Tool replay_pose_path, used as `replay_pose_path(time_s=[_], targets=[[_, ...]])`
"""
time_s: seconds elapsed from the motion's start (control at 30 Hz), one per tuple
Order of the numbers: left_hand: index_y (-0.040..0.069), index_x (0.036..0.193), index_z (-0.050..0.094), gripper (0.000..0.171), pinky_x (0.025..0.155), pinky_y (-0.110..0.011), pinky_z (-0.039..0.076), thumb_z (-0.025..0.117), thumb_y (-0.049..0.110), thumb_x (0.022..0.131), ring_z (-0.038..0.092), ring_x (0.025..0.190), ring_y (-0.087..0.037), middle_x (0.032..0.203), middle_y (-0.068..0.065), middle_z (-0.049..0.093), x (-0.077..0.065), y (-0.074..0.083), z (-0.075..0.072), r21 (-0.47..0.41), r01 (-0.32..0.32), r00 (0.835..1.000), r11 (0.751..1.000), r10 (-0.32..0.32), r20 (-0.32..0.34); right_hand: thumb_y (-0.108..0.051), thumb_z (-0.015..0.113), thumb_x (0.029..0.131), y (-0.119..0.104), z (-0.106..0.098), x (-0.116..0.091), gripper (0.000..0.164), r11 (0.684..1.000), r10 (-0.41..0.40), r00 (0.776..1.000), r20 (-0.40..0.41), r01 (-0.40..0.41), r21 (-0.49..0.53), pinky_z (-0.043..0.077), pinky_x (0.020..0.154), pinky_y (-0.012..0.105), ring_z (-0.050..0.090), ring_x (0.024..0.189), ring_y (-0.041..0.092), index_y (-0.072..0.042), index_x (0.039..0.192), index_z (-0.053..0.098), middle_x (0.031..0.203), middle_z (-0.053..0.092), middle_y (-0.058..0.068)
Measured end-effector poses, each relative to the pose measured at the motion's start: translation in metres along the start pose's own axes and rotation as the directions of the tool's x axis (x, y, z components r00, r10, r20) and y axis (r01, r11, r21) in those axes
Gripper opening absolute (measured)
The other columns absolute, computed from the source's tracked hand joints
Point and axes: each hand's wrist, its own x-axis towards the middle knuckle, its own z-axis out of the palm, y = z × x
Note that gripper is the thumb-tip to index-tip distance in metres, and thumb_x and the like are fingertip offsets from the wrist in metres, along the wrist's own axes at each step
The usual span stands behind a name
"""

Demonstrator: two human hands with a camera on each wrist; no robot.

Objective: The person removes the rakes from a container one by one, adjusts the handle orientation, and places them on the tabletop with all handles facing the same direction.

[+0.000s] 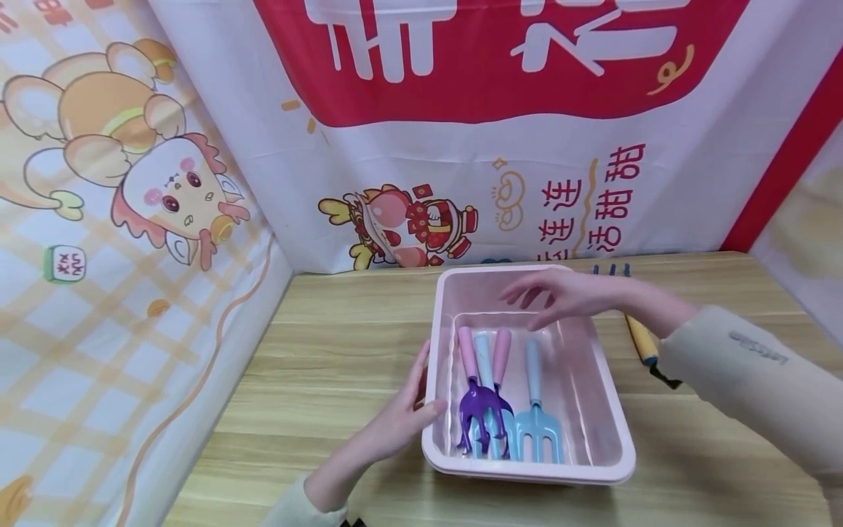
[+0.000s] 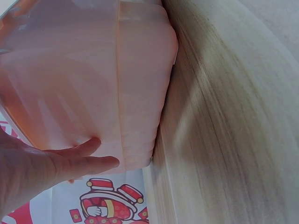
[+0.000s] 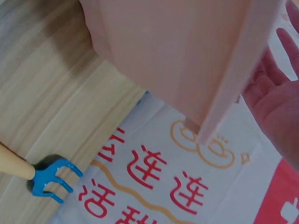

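Observation:
A pale pink plastic bin stands on the wooden table. Inside lie several toy garden forks: a purple fork with a pink handle on top of a pile, and a light blue fork apart at its right. Under the purple one, a second pink handle and a blue handle show; their heads are partly hidden. My left hand touches the bin's left side, fingers extended along the outer wall, thumb at the rim. Over the bin's far right part hovers my right hand, fingers loosely bent, holding nothing.
To the bin's right lies a fork with a yellow handle and a blue head, partly hidden by the right forearm in the head view. A printed cloth hangs along the table's back edge, and another along the left.

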Motion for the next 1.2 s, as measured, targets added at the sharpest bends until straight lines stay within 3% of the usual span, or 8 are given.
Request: replay_pose_path(time_s=[0.17, 0.33, 0.6, 0.8, 0.9, 1.03, 1.07, 1.2], targets=[[0.021, 0.157, -0.007, 0.088, 0.098, -0.040, 0.047, 0.055, 0.016, 0.095, 0.038, 0.131, -0.044, 0.154, -0.029, 0.019, 0.000, 0.001, 0.001, -0.004, 0.012, 1.000, 1.000, -0.012, -0.003, -0.012, 0.075, 0.084, 0.008, 0.012, 0.016, 0.053, 1.000, 0.023, 0.993, 0.118, -0.022, -0.009, 0.050, 0.094, 0.048, 0.056, 0.113, 0.031, -0.002, 0.133, 0.056, 0.127, 0.060, 0.012], [0.020, 0.157, -0.008, 0.089, 0.099, -0.040, 0.047, 0.056, 0.018, 0.095, 0.037, 0.132, -0.043, 0.154, -0.029, 0.018, 0.000, 0.002, 0.001, 0.003, 0.016, 1.000, 1.000, -0.016, 0.001, -0.016, 0.075, 0.085, 0.015, 0.026, 0.025, 0.052, 0.997, 0.083, 0.968, 0.237, -0.080, -0.020, 0.048, 0.097, 0.046, 0.056, 0.113, 0.025, -0.008, 0.133, 0.059, 0.123, 0.063, 0.002], [0.024, 0.156, -0.008, 0.090, 0.099, -0.041, 0.046, 0.056, 0.018, 0.094, 0.035, 0.133, -0.045, 0.155, -0.030, 0.016, 0.001, 0.000, 0.000, -0.022, 0.004, 1.000, 1.000, -0.004, 0.007, 0.001, 0.068, 0.084, 0.026, 0.038, 0.036, 0.044, 0.989, 0.141, 0.921, 0.362, -0.144, -0.020, 0.042, 0.103, 0.049, 0.054, 0.115, 0.030, -0.011, 0.126, 0.063, 0.118, 0.064, 0.006], [0.023, 0.157, -0.008, 0.089, 0.103, -0.043, 0.043, 0.056, 0.019, 0.094, 0.033, 0.135, -0.043, 0.155, -0.029, 0.015, 0.001, -0.001, 0.000, 0.002, -0.001, 1.000, 1.000, 0.001, 0.004, 0.009, 0.065, 0.079, 0.028, 0.044, 0.042, 0.048, 0.963, 0.269, 0.858, 0.438, -0.252, -0.097, 0.042, 0.102, 0.047, 0.055, 0.111, 0.024, -0.019, 0.117, 0.067, 0.112, 0.065, 0.001], [0.024, 0.157, -0.008, 0.089, 0.103, -0.044, 0.042, 0.056, 0.018, 0.094, 0.033, 0.135, -0.043, 0.155, -0.029, 0.015, 0.000, -0.001, 0.000, 0.002, 0.003, 1.000, 1.000, -0.003, 0.003, 0.006, 0.068, 0.080, 0.038, 0.047, 0.045, 0.044, 0.967, 0.254, 0.844, 0.473, -0.230, -0.109, 0.046, 0.098, 0.043, 0.056, 0.107, 0.024, -0.019, 0.117, 0.068, 0.110, 0.065, 0.001], [0.024, 0.157, -0.008, 0.089, 0.104, -0.044, 0.041, 0.055, 0.018, 0.095, 0.032, 0.136, -0.042, 0.156, -0.028, 0.015, 0.000, -0.002, 0.000, 0.005, 0.006, 1.000, 1.000, -0.006, 0.000, -0.002, 0.074, 0.081, 0.041, 0.047, 0.047, 0.038, 0.957, 0.290, 0.819, 0.495, -0.253, -0.143, 0.048, 0.094, 0.038, 0.056, 0.102, 0.021, -0.021, 0.113, 0.068, 0.107, 0.064, -0.001], [0.024, 0.157, -0.008, 0.088, 0.104, -0.044, 0.041, 0.055, 0.017, 0.095, 0.032, 0.136, -0.042, 0.156, -0.028, 0.015, 0.000, -0.002, 0.000, 0.005, 0.005, 1.000, 1.000, -0.005, 0.000, -0.004, 0.076, 0.080, 0.054, 0.049, 0.049, 0.038, 0.961, 0.277, 0.822, 0.497, -0.227, -0.160, 0.048, 0.093, 0.035, 0.055, 0.101, 0.019, -0.022, 0.112, 0.068, 0.106, 0.063, -0.002], [0.024, 0.157, -0.008, 0.088, 0.104, -0.044, 0.040, 0.055, 0.019, 0.095, 0.032, 0.136, -0.042, 0.156, -0.028, 0.015, 0.000, -0.001, 0.001, 0.021, 0.007, 1.000, 1.000, -0.007, -0.002, -0.003, 0.077, 0.079, 0.044, 0.048, 0.043, 0.038, 0.926, 0.377, 0.788, 0.486, -0.329, -0.185, 0.048, 0.094, 0.037, 0.057, 0.100, 0.018, -0.024, 0.110, 0.069, 0.106, 0.065, -0.001]])
